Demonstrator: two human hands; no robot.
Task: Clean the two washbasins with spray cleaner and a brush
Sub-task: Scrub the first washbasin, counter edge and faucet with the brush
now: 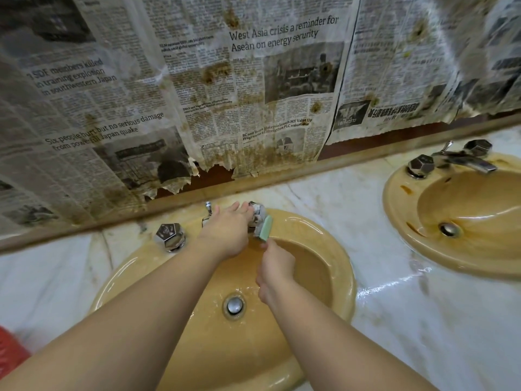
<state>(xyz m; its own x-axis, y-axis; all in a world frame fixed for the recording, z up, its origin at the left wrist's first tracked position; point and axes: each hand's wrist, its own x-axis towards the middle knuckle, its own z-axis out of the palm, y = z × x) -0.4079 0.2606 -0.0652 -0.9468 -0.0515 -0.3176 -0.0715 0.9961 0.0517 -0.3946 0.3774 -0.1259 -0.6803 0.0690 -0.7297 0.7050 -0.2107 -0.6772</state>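
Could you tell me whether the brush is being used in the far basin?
No, the right hand holds the brush at the near basin tap.

Two washbasins sit in the surface, the near washbasin at centre and the far washbasin to its right. Behind them, newspaper covers the wall. Both hands reach over the near one: left hand at its right tap, right hand holding the brush just beside it.
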